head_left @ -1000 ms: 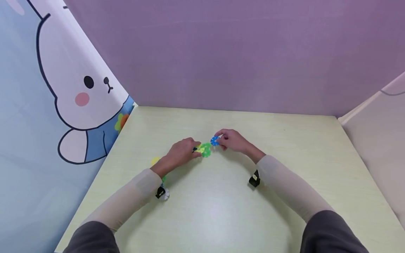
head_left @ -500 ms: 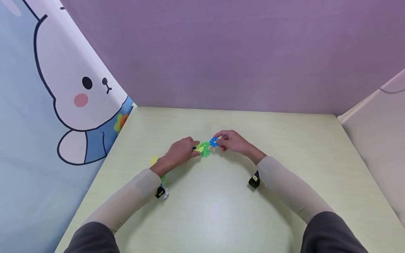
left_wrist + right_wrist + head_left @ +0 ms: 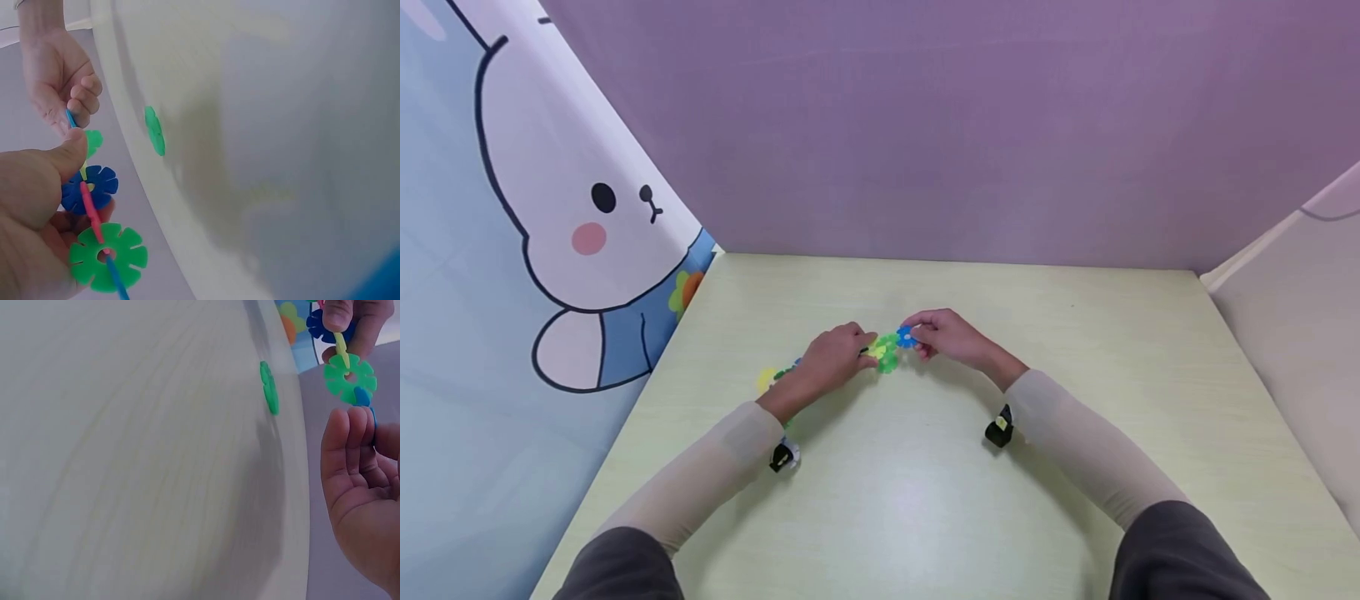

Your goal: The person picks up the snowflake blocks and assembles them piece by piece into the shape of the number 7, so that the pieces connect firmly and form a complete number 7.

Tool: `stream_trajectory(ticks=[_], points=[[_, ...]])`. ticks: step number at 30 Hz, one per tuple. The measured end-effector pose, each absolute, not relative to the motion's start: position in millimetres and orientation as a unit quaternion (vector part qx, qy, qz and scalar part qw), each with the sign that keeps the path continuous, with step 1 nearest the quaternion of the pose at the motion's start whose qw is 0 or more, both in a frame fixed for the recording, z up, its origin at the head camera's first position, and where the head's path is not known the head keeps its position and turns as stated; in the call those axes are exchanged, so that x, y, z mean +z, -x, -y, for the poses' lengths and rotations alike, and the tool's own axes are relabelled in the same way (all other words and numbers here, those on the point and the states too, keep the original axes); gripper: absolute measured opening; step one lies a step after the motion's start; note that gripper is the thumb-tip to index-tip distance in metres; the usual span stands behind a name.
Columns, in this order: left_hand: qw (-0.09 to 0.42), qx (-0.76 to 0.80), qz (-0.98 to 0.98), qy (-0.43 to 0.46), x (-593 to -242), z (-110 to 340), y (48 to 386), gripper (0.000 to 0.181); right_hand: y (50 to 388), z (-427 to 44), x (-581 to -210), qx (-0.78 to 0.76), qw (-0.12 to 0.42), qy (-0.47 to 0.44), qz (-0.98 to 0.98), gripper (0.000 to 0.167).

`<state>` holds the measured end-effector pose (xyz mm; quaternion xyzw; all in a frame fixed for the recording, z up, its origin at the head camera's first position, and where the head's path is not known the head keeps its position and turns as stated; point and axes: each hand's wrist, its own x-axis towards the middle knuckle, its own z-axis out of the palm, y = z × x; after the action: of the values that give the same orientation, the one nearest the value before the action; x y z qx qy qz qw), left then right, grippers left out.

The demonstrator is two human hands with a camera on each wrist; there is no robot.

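Note:
My left hand (image 3: pixel 833 358) pinches a chain of slotted plastic discs between thumb and fingers. In the left wrist view the chain has a dark blue disc (image 3: pixel 107 182), a red disc (image 3: pixel 92 215) seen edge-on and a green disc (image 3: pixel 129 255). A yellow disc (image 3: pixel 341 349) sticks out past my left thumb, joined to a light green disc (image 3: pixel 365 381). My right hand (image 3: pixel 951 337) pinches a blue disc (image 3: pixel 906 337), whose edge meets the light green disc's rim. Whether their slots interlock I cannot tell.
A loose green disc (image 3: pixel 888 363) lies on the pale table (image 3: pixel 910 483) below the hands. Beside the left forearm more of the chain shows, including a yellow disc (image 3: pixel 766 380). Black wrist cameras (image 3: pixel 999 428) hang under both forearms. A purple panel (image 3: pixel 955 150) stands behind the table.
My right hand has moved slightly left, bringing the blue disc from a small gap up against the light green one. The left hand has hardly moved.

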<state>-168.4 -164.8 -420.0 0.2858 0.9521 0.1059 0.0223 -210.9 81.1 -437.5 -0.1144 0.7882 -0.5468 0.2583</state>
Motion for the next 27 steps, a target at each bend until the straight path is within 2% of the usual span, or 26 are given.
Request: stream_trajectory(ticks=[4, 16, 27], points=[[-0.007, 0.113, -0.947, -0.300, -418.7, 165.0, 166.9, 0.052, 209.6, -79.5, -435.5, -0.560, 0.257, 0.107, -0.781, 0.028], [-0.031, 0.113, -0.942, -0.315, -422.0, 167.2, 164.4, 0.050, 206.2, -71.4, -437.0, -0.564, 0.263, 0.095, -0.777, 0.026], [-0.007, 0.104, -0.952, -0.289, -419.0, 171.3, 167.3, 0.052, 207.4, -63.8, -435.1, -0.562, 0.242, 0.096, -0.785, 0.026]])
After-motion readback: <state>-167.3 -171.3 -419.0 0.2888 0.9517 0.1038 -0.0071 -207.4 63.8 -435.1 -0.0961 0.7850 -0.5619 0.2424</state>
